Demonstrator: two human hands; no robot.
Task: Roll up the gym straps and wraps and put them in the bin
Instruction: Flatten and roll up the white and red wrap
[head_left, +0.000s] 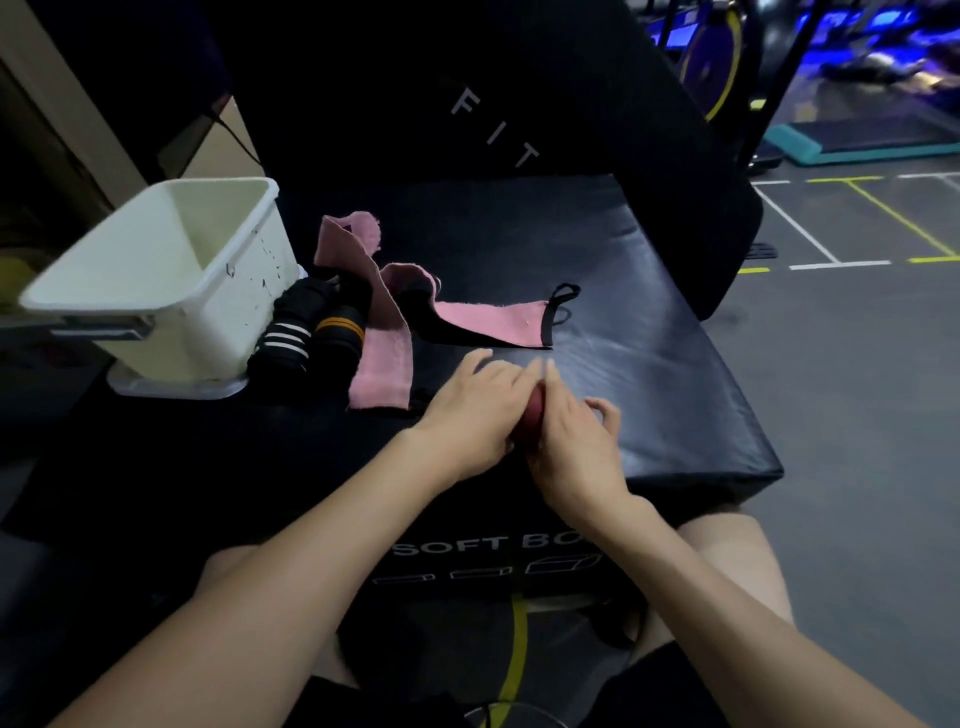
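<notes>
A small pink roll of wrap (535, 415) sits between my two hands near the front of the black soft box (649, 374). My left hand (472, 415) presses against its left side with fingers stretched forward. My right hand (576, 441) curls round the roll from the right. Two unrolled pink wraps lie further back: one (382, 332) runs toward me, the other (498, 322) lies flat with a black thumb loop. The white bin (171, 291) stands at the left and looks empty inside.
Two dark rolled wraps rest against the bin, one with white stripes (285, 340), one with orange stripes (337, 332). A tall black pad (493, 104) leans behind the box. Marked gym floor lies to the right.
</notes>
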